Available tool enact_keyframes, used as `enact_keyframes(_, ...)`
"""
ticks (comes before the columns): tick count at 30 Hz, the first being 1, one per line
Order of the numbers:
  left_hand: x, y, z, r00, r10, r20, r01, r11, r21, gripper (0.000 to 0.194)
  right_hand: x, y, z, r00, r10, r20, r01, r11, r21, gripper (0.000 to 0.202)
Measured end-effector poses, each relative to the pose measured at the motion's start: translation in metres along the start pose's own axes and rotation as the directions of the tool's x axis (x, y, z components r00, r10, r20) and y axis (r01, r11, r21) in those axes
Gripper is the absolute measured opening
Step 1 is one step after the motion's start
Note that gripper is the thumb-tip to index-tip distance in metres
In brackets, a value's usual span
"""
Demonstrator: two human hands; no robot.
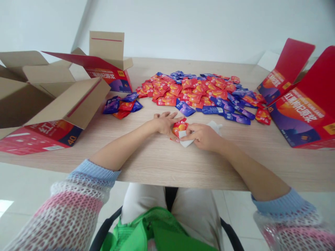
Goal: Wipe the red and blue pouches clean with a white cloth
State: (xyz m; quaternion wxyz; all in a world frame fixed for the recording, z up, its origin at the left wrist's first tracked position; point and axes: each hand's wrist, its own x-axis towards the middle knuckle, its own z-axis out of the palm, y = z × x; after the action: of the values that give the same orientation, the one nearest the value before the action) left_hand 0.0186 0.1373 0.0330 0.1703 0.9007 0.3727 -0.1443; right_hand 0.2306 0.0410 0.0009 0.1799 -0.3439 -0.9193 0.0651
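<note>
A red sachet (179,127) with an orange fruit print lies flat on the wooden table (157,160). My left hand (166,124) rests on its left side with the fingers spread. From the right, my right hand (204,136) pinches a white tissue (186,141) and presses it on the sachet's lower right part. More of the tissue shows behind that hand. Just beyond my hands, a blue sachet (185,107) lies at the front of a large pile of red and blue sachets (193,91).
A smaller group of sachets (123,105) lies left of the pile. Open cartons stand on the left, one near (52,134) and one farther back (110,77). Two red and blue cartons (303,115) stand at the right. The table's front edge is close to my lap.
</note>
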Motion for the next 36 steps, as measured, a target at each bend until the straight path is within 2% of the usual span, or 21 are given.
enact_keyframes(9,-0.005,-0.022,0.012,0.975,0.187,-0.119,-0.191,0.981,-0.027,0.113,-0.002,0.000,-0.003,0.998,-0.049,0.034,0.049,0.999,0.010,0.058)
enact_keyframes(13,-0.005,-0.022,0.011,0.984,0.167,-0.066,-0.169,0.985,-0.022,0.115,-0.003,0.015,0.005,0.998,-0.016,-0.061,0.018,0.999,0.042,0.061)
enact_keyframes(18,-0.003,-0.021,0.008,0.983,0.178,-0.035,-0.179,0.984,-0.026,0.116,-0.005,0.036,0.004,0.989,0.084,-0.122,-0.091,0.995,-0.052,0.060)
enact_keyframes(27,0.000,-0.019,0.018,0.984,0.136,-0.116,-0.134,0.991,0.028,0.116,-0.011,0.056,-0.004,0.963,0.194,-0.189,-0.237,0.940,-0.245,0.047)
enact_keyframes(30,0.003,-0.019,0.021,0.982,0.119,-0.147,-0.116,0.993,0.030,0.117,-0.009,0.045,-0.009,0.948,0.158,-0.277,-0.224,0.949,-0.224,0.048)
enact_keyframes(33,0.003,-0.017,0.021,0.983,0.091,-0.161,-0.087,0.996,0.026,0.111,-0.006,0.020,-0.012,0.914,0.107,-0.392,-0.161,0.981,-0.108,0.049)
enact_keyframes(36,0.001,-0.014,0.021,0.984,0.086,-0.158,-0.084,0.996,0.023,0.109,-0.001,-0.005,-0.008,0.902,0.063,-0.427,-0.069,0.998,0.001,0.049)
